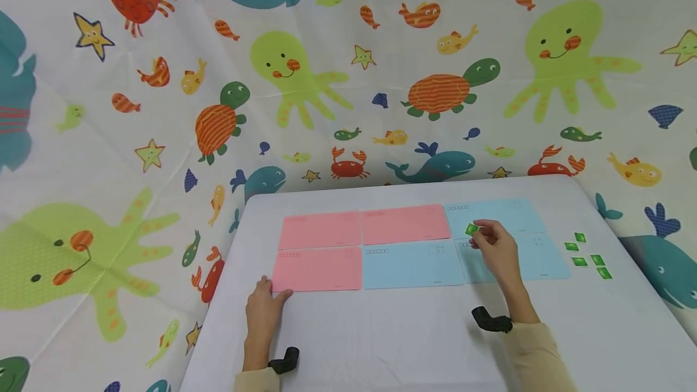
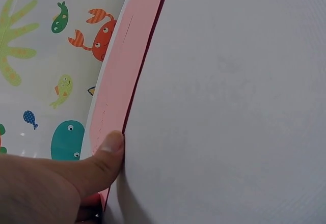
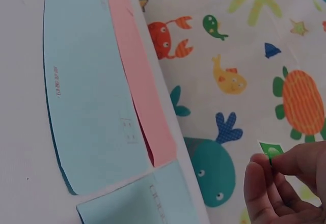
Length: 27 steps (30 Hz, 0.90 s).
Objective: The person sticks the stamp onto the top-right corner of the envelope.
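My right hand [image 1: 498, 254] pinches a small green stamp [image 1: 471, 230] between thumb and fingers, over the blue envelopes at the right. The right wrist view shows the stamp [image 3: 272, 150] held at the fingertips, apart from the paper. At the near left corner of the lower pink envelope [image 1: 321, 271], my left hand [image 1: 263, 310] rests with its thumb on the envelope's edge, as the left wrist view also shows. Blue envelopes lie at upper right [image 1: 517, 213], lower right [image 1: 536, 259] and lower middle [image 1: 411, 268]; the right hand partly covers the right ones.
Two more pink envelopes, one at upper left [image 1: 318, 228] and one at upper middle [image 1: 405, 222], complete two rows. Several green stamps [image 1: 579, 262] lie loose on the white table [image 1: 381, 343] to the right. A sea-animal cloth [image 1: 354, 95] hangs behind the table.
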Available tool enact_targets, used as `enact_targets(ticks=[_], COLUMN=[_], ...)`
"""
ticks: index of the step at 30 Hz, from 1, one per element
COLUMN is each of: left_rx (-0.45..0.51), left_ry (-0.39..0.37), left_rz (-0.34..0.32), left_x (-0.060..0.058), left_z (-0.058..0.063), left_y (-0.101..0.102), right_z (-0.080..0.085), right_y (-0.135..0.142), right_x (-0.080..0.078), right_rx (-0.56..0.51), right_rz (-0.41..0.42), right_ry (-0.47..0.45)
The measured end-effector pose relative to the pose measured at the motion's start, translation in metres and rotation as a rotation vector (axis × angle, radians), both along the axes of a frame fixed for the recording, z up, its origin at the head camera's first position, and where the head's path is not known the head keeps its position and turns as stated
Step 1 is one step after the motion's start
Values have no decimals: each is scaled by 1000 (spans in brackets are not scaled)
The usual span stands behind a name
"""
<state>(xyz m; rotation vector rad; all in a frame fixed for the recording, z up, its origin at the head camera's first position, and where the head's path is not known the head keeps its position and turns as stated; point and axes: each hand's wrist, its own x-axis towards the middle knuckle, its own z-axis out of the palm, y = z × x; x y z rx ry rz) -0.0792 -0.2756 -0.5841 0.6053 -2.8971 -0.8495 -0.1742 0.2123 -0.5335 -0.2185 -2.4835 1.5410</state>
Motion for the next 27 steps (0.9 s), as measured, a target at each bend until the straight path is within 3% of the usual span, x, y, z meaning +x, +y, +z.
enact_targets(ticks=[27], left_rx=[-63], left_ry=[12], left_rz=[-54], left_x=[1], left_z=[1], left_y=[0], right_z=[-8], right_y=[-38], right_x=[-13], right_rx=[-33], right_rz=[133], right_ry=[-16])
